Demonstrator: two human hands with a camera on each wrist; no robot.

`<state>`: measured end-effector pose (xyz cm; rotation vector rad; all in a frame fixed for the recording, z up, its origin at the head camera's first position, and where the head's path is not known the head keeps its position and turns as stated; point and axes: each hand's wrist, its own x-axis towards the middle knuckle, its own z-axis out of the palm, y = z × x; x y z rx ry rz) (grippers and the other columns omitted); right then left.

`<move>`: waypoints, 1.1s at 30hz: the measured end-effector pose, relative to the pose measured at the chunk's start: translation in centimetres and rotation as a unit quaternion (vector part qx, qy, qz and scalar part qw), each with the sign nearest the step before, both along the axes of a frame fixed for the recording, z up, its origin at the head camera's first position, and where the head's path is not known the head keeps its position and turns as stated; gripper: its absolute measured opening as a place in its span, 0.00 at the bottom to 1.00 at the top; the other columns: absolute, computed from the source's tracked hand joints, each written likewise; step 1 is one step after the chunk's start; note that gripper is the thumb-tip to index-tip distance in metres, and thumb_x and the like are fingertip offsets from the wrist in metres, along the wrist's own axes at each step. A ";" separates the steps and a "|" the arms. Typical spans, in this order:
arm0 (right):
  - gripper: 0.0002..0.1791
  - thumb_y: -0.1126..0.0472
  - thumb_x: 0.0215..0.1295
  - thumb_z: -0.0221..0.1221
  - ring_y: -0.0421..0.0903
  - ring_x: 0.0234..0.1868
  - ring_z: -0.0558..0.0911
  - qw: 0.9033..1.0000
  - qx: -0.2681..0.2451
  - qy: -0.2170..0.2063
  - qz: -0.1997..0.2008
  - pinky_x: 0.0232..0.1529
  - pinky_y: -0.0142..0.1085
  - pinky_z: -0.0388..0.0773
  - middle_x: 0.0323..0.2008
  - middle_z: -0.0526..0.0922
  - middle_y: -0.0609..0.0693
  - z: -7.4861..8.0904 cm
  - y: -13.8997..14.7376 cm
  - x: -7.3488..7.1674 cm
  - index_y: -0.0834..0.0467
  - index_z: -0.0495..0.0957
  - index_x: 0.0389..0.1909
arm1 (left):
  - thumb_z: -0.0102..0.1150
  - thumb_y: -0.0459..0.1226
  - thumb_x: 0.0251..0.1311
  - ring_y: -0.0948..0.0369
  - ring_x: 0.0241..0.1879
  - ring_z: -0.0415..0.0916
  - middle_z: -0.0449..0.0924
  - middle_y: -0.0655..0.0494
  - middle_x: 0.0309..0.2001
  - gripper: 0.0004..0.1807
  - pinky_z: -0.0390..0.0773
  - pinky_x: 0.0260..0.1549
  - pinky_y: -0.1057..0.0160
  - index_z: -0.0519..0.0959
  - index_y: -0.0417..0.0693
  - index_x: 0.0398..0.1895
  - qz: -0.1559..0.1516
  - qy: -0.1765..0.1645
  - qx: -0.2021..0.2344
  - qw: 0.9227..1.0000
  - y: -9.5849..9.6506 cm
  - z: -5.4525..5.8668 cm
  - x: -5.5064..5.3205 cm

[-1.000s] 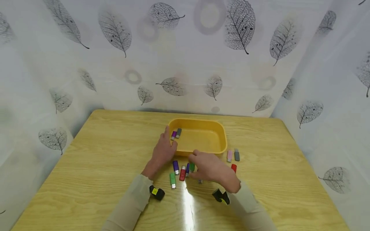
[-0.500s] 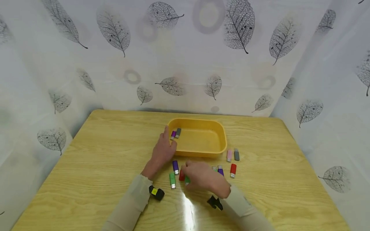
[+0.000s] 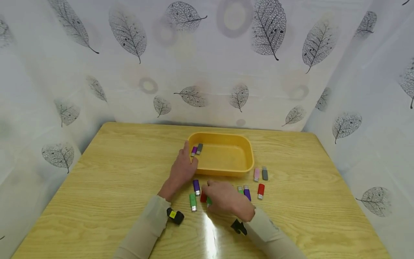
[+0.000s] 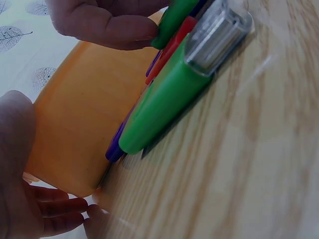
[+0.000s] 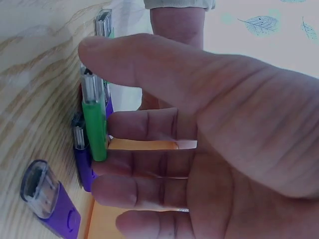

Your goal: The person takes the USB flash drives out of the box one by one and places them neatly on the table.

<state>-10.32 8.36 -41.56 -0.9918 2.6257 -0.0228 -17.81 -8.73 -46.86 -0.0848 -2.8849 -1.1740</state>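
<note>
My left hand (image 3: pixel 182 166) holds the near left corner of a yellow plastic tray (image 3: pixel 223 173), its thumb at the rim and its fingers along the left wall. In front of the tray, my right hand (image 3: pixel 226 198) pinches a green USB stick (image 5: pixel 94 124) between thumb and fingers. Partly under that hand lies a red USB stick (image 3: pixel 203 197). To its left are a purple stick (image 3: pixel 196 187) and a second green stick (image 3: pixel 193 202). Inside the tray, a purple stick (image 3: pixel 194 151) and a grey stick (image 3: pixel 199 148) lie side by side.
Right of my right hand lie a green stick (image 3: pixel 240 190), a purple stick (image 3: pixel 247 193) and a red stick (image 3: pixel 261 191). Pink (image 3: pixel 257 174) and grey (image 3: pixel 265 173) sticks lie by the tray's right corner. A leaf-print curtain (image 3: pixel 207 64) surrounds the wooden table (image 3: pixel 139 154).
My right hand has come nearer and slightly left with the green stick, uncovering the sticks on the right. Over the last half second it has barely moved. The left hand stays put.
</note>
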 end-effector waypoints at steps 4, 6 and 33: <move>0.28 0.47 0.55 0.71 0.40 0.37 0.75 1.000 0.005 0.015 0.000 0.36 0.31 0.75 0.41 0.77 0.46 -0.2 0.0 -0.2 0.52 0.78 0.54 | 0.45 0.43 0.69 0.46 0.46 0.72 0.63 0.34 0.65 0.41 0.77 0.52 0.45 0.40 0.46 0.80 0.001 0.001 0.002 1.000 0.1 0.0 0.0; 0.28 0.46 0.55 0.71 0.40 0.38 0.75 1.000 0.005 0.024 0.002 0.36 0.31 0.75 0.41 0.76 0.46 -0.2 0.0 -0.2 0.53 0.78 0.54 | 0.45 0.43 0.69 0.46 0.46 0.72 0.63 0.34 0.65 0.41 0.77 0.51 0.45 0.41 0.46 0.80 0.001 0.004 0.003 1.000 0.1 0.0 0.0; 0.15 0.48 0.63 0.65 0.38 0.30 0.69 0.996 -0.081 0.046 -0.010 0.26 0.28 0.69 0.35 0.72 0.44 0.9 0.8 -0.7 0.54 0.76 0.40 | 0.44 0.42 0.67 0.44 0.44 0.73 0.67 0.32 0.60 0.40 0.79 0.45 0.43 0.43 0.43 0.79 0.002 0.028 -0.014 0.999 0.0 -0.1 0.1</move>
